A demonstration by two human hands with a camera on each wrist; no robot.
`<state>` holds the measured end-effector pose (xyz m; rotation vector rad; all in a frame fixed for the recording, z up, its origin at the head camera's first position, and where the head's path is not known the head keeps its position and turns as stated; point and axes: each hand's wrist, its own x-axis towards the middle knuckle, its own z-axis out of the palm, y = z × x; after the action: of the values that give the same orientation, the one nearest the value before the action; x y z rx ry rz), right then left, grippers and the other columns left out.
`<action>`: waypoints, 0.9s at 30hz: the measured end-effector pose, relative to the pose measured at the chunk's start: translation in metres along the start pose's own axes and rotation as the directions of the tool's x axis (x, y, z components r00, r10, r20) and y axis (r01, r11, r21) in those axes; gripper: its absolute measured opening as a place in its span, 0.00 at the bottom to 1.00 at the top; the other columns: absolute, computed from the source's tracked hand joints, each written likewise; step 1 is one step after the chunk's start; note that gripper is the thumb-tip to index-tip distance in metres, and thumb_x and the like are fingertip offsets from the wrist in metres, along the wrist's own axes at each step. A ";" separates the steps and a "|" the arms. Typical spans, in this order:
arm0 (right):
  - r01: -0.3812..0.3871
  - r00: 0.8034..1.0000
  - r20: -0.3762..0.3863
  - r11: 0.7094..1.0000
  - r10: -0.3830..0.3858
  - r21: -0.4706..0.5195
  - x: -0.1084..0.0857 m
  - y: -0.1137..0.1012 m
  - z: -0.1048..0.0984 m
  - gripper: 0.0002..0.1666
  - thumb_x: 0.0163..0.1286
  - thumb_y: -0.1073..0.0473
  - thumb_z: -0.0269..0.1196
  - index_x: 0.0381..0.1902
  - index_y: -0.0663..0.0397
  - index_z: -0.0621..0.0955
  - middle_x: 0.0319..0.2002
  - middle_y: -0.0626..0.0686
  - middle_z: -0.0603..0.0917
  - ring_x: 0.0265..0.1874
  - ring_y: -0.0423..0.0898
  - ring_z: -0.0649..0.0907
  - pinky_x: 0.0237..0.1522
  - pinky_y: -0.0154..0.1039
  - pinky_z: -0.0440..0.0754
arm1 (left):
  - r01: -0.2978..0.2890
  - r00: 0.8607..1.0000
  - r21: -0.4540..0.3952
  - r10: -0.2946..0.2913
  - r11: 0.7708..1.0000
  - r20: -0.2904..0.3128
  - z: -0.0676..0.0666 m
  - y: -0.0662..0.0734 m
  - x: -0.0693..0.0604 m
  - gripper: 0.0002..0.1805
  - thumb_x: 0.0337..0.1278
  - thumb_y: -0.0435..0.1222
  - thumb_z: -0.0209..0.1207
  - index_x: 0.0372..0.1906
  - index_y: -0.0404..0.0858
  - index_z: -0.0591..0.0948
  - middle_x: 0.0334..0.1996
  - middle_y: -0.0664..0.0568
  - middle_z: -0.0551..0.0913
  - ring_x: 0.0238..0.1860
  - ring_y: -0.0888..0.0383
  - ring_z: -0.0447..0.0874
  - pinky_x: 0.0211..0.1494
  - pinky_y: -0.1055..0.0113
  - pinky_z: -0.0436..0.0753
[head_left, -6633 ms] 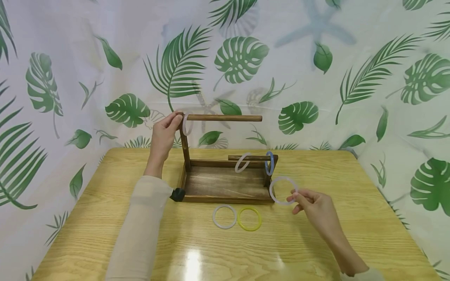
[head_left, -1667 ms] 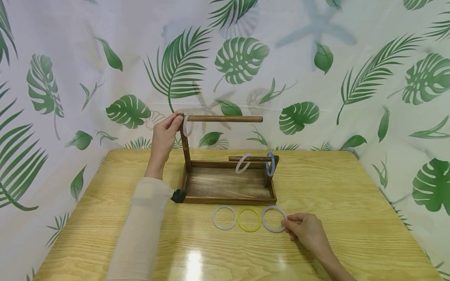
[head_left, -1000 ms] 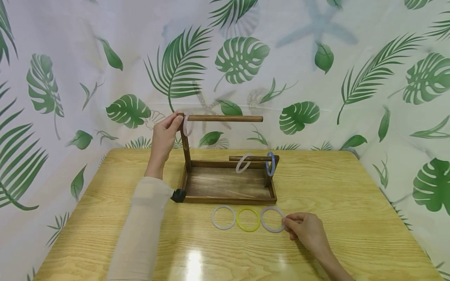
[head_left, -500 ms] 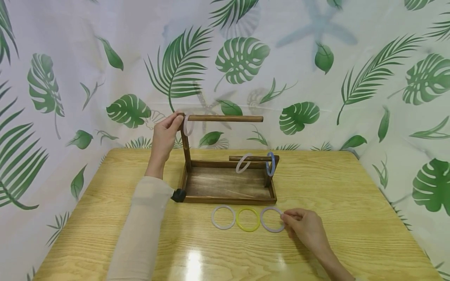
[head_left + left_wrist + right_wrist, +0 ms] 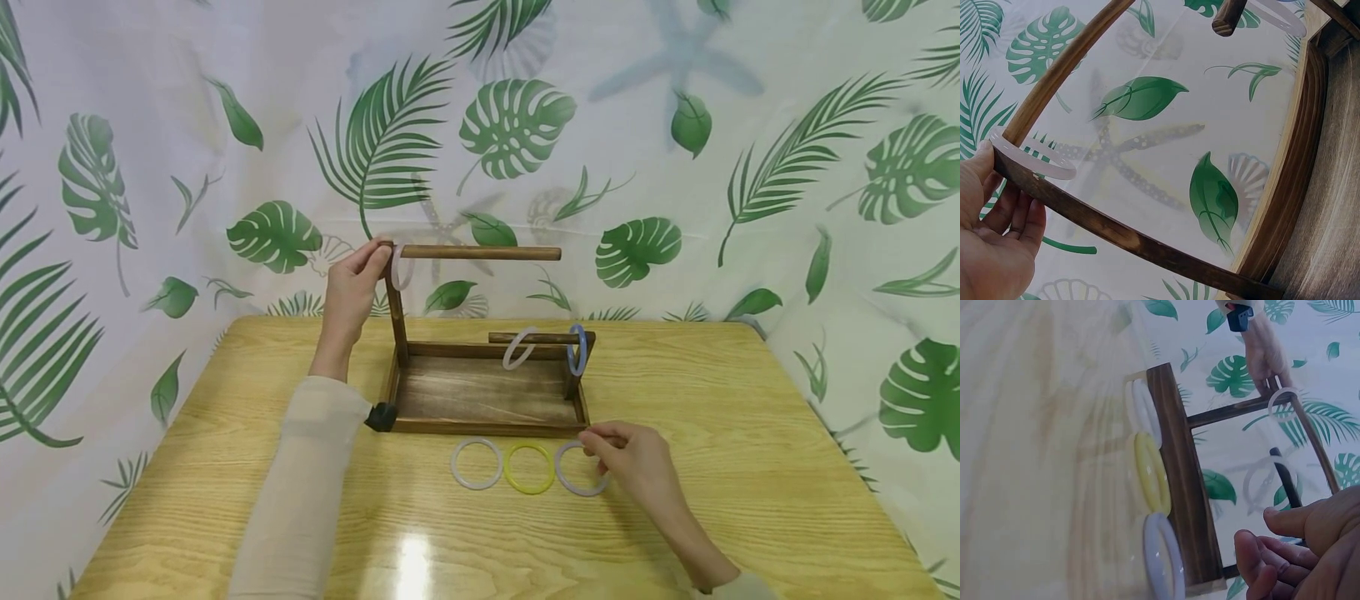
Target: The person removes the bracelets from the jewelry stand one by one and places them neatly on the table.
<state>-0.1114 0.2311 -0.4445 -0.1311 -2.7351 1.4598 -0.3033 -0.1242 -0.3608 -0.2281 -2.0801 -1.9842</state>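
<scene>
My left hand (image 5: 348,300) grips the top of the tall left post of a dark wooden rack (image 5: 487,429). A pale pinkish ring (image 5: 1035,164) hangs on the upper bar (image 5: 487,252), right beside that post. On the short lower bar (image 5: 551,338) hang a whitish ring (image 5: 510,357) and a blue ring (image 5: 582,354). In front of the rack a white ring (image 5: 477,487), a yellow ring (image 5: 529,492) and a lavender ring (image 5: 581,493) lie in a row. Above the lavender ring, partly covering it, my right hand (image 5: 637,458) hovers with loosely bent fingers, holding nothing.
A light wood-grain table (image 5: 697,375) carries everything. Behind it hangs a white curtain (image 5: 555,208) with green leaf prints. A small black device (image 5: 381,417) sits at my left cuff and overlaps the rack's front left corner.
My right hand has lowered the lavender ring to the table beside the yellow one and nudged the row slightly left. It has let go and moved up and left. My left hand stays put.
</scene>
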 end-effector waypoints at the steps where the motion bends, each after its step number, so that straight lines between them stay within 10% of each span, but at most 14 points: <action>1: 0.008 1.000 0.002 1.000 -0.008 0.007 0.001 -0.003 0.001 0.16 0.72 0.58 0.69 0.47 0.68 0.88 0.34 0.59 0.90 0.24 0.53 0.87 0.14 0.32 0.71 | 0.000 1.000 0.000 0.000 1.000 -0.001 0.000 0.000 0.000 0.24 0.77 0.43 0.58 0.69 0.35 0.78 0.62 0.40 0.82 0.62 0.45 0.83 0.71 0.59 0.75; 16: 0.156 0.987 0.013 0.985 -0.158 0.077 0.019 -0.064 0.021 0.11 0.72 0.59 0.69 0.46 0.63 0.89 0.32 0.56 0.89 0.27 0.52 0.88 0.29 0.36 0.87 | 0.012 1.000 -0.001 -0.012 1.000 -0.006 0.000 0.000 -0.003 0.23 0.77 0.43 0.58 0.69 0.36 0.79 0.62 0.41 0.82 0.60 0.44 0.83 0.70 0.60 0.76; 27: 0.302 0.953 -0.051 0.950 -0.299 0.075 0.035 -0.115 0.028 0.09 0.71 0.58 0.71 0.43 0.58 0.90 0.29 0.49 0.89 0.23 0.45 0.86 0.15 0.33 0.70 | -0.006 1.000 -0.012 0.006 1.000 0.001 0.000 -0.001 -0.001 0.25 0.77 0.43 0.58 0.70 0.34 0.77 0.63 0.39 0.81 0.61 0.43 0.83 0.71 0.59 0.75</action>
<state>-0.1551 0.1472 -0.3646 0.2467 -2.5189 1.4605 -0.3028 -0.1246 -0.3620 -0.2380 -2.0664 -1.9936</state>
